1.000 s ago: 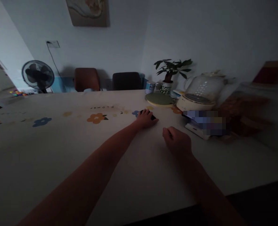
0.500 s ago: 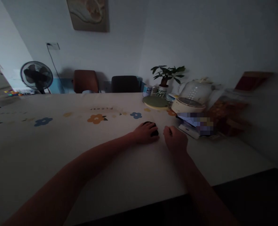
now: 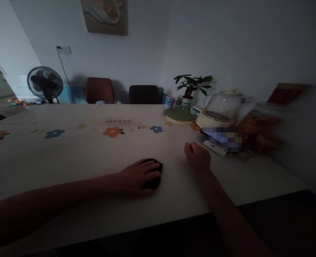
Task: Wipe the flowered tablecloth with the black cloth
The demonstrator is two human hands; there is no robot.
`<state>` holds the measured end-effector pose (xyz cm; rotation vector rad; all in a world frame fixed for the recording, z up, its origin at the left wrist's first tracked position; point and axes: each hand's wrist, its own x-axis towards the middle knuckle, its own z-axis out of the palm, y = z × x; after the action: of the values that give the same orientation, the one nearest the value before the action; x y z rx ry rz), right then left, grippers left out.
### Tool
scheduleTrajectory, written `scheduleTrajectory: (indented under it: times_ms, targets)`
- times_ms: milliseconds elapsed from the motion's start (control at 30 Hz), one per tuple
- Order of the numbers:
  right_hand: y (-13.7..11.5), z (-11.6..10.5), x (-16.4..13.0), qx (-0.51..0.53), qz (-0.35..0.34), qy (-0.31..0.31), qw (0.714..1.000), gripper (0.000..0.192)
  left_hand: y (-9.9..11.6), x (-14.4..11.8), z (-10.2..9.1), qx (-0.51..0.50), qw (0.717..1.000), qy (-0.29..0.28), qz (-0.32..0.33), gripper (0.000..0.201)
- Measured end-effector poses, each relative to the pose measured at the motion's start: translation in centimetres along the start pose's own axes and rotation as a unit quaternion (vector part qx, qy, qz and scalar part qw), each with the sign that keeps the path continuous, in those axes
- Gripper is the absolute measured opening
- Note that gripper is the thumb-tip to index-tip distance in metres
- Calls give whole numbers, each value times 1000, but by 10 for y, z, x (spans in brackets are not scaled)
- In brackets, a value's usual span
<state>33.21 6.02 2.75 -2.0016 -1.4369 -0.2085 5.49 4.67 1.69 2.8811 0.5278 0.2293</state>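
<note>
- Left hand (image 3: 138, 178) is lying open, its fingers spread and almost straight over the black thing (image 3: 153, 184); whether they are also gripping its edge, I cannot tell.
- Right hand (image 3: 199, 156) is being closed in a fist, with thumb and fingers curled together; I cannot tell if something is hiding inside it.
- The black thing is resting on the table (image 3: 75, 160), to the left of the kettle (image 3: 214, 120) and nearer to the person; the left palm and fingers are covering much of it, so its exact kind is staying unclear.
- The fist is standing apart from the black thing, in front of the kettle and a little to its left.
- A green mat (image 3: 177, 115) is lying just to the left of the kettle.
- A plant (image 3: 191, 87) is standing behind the kettle, on its left, and a mug (image 3: 169, 102) is standing farther left.
- A blurred item (image 3: 224, 138) is lying in front of the kettle, above a white box (image 3: 213, 147).
- A jar (image 3: 262, 119) is standing to the right of the kettle.
- A fan (image 3: 45, 82) is standing far to the left of the kettle, beyond the table.
</note>
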Motion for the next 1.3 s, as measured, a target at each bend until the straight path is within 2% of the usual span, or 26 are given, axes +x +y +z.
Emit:
scheduleTrajectory:
  times_ms: [100,200,367,633,800,933,1033,1300]
  targets:
    - [0,1,0,-3,-3,-6,1000,31,-8,6,-1,-4,1000,-3,-17,50]
    - [3,4,0,1,-21,2,1000,32,-23,23,-2,-6,998,-2,-55,50]
    - [9,10,1,8,-52,17,998,32,-51,63,-2,24,990,18,-138,53]
    - [11,13,2,-4,-31,-3,1000,32,-100,128,-1,41,960,75,-268,54]
    - [13,11,4,-14,-29,-14,999,31,-118,142,-2,39,949,82,-303,56]
    - [13,11,5,-34,-12,-31,999,32,-118,130,-4,34,960,59,-272,55]
    - [14,12,5,-33,-16,-38,999,32,-111,103,-6,36,970,42,-235,53]
    - [18,15,5,-49,-41,-33,997,31,-81,-25,-18,46,984,19,-170,52]
